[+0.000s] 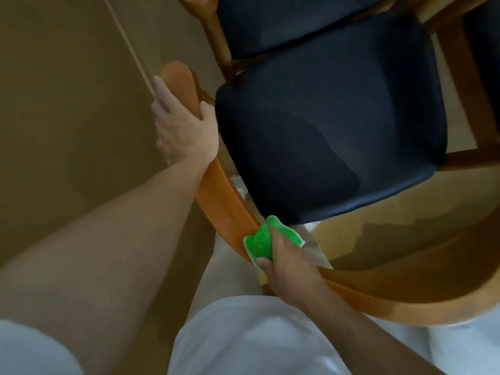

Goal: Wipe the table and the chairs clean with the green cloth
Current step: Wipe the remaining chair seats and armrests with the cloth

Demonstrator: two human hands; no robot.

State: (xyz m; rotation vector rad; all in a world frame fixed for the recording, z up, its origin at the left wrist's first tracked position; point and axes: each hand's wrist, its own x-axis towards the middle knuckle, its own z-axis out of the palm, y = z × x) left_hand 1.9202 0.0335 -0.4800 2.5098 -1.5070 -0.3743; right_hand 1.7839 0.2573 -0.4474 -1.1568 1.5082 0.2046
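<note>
Counting two chairs (332, 131), one green cloth (263, 240)

This looks like a home dining area: a wooden chair (221, 201) with a dark blue padded seat (332, 147) stands on a tan floor (67, 104), and a second matching chair (284, 23) (partly cropped) sits just beyond it.

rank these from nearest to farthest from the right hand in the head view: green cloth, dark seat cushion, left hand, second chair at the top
1. green cloth: gripped in the right hand, on the wooden backrest rail.
2. dark seat cushion: just above the cloth.
3. left hand: up the rail, gripping its left end.
4. second chair: at the top edge, behind the cushion.
</note>
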